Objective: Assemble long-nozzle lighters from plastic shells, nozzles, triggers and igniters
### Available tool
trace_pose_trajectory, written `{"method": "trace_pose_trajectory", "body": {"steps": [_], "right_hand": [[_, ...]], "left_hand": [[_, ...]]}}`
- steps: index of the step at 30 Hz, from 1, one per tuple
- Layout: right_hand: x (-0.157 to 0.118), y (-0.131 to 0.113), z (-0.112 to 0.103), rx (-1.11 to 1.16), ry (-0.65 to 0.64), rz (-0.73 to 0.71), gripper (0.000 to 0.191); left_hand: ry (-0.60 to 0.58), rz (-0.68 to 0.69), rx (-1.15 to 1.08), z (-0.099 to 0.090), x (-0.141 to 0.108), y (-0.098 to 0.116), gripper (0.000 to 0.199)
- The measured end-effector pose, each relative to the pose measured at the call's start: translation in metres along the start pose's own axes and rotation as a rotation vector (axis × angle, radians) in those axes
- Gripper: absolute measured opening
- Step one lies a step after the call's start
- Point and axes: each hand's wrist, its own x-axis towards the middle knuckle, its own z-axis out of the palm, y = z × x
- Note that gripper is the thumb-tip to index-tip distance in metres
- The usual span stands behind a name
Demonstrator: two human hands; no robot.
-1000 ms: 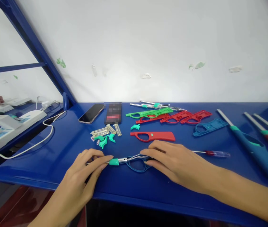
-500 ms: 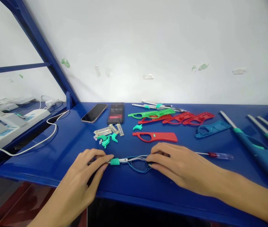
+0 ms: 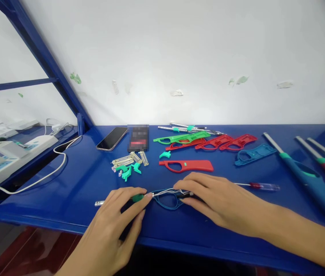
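This looks like a small workshop, a hand-assembly spot more than a home or office. A blue metal bench [image 3: 64, 199] stands against a plain white wall [image 3: 179, 46] marked with torn tape scraps [image 3: 176, 93]. Loose plastic shells [image 3: 199, 165], little green pieces [image 3: 126, 174] and a screwdriver [image 3: 265, 186] lie about, with an open blue handle [image 3: 170, 208] showing its wires. Long lighters [image 3: 314, 184] lie at the right. A power strip [image 3: 15, 157] sits at the left; the blurred white shapes [image 3: 24, 124] beyond may be more strips.
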Motion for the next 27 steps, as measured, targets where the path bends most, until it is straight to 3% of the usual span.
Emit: {"method": "trace_pose_trajectory", "body": {"steps": [5, 17, 27], "right_hand": [[-0.0062, 0.0030, -0.0047, 0.077, 0.004, 0.083, 0.024], [-0.0079, 0.0063, -0.0059, 0.059, 0.063, -0.090, 0.023], [-0.0078, 0.0072, -0.0026, 0.081, 0.143, -0.091, 0.018]], "left_hand": [[0.017, 0.017, 0.019, 0.0014, 0.0014, 0.0018, 0.043], [0.041, 0.045, 0.007, 0.0050, 0.0020, -0.0003, 0.044], [0.080, 0.059, 0.019, 0.0043, 0.0057, 0.0016, 0.043]]}}
